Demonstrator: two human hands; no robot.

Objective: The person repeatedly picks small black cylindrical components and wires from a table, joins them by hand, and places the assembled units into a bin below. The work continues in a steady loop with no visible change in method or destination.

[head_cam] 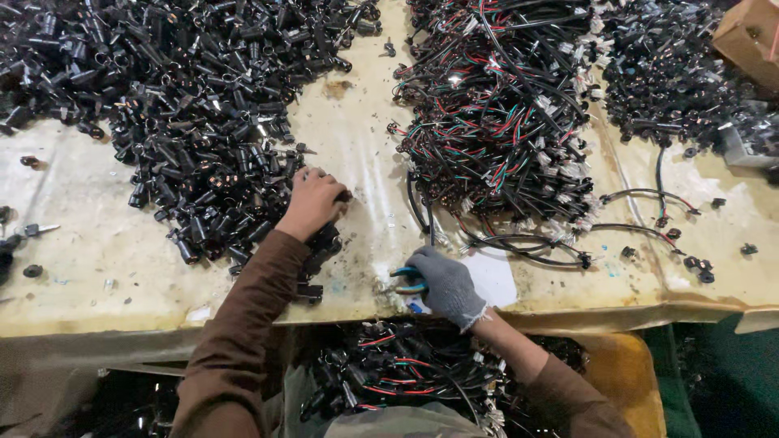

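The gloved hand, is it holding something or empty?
Holding something. The gloved right hand is closed around blue-handled pliers on the table.

Light is coming in bright and even from above, glaring off the pale table [357, 146] and glinting on the black plastic parts [203, 122]. Shadows are staying soft and short. Edges are bowing from wide-angle distortion; bottom corners are going dim and slightly soft.

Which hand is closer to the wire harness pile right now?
Right. The gloved right hand, holding blue-handled pliers, sits just below the wire harness pile, near its trailing wires. The bare left hand is farther left, at the heap of black parts.
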